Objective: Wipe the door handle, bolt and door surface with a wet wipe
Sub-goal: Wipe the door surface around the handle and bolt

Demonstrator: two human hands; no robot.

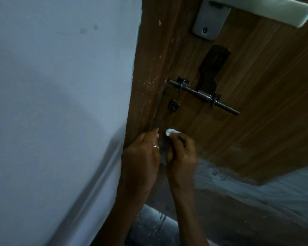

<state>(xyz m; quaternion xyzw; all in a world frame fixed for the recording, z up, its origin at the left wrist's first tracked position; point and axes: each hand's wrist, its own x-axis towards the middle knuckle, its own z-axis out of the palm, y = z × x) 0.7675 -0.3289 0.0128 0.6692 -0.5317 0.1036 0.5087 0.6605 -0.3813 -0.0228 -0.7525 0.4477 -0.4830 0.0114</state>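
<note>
Head view: my right hand (182, 151) is curled around a bunched white wet wipe (169, 132). The wipe pokes out past my fingertips and meets the wooden door (256, 107) close to its latch edge. My left hand (140, 157) is just beside it, holding nothing, with fingers straight and pointing up. Their tips rest against the door frame (149, 71) at the seam, and a ring (156, 147) shows on one finger. The bolt (202, 95) is above both hands and apart from them. It is a thin metal rod whose long axis slants from upper left to lower right, and its left end reaches the frame. A dark plate (214, 66) stands above the rod. Higher still is the door handle (261, 9), a pale lever pointing right from a grey back plate (210, 22). Bare door surface stretches to the right of my hands. On the left the frame and a pale blue wall (61, 86) close in tightly. The floor (256, 215) lies below.
</note>
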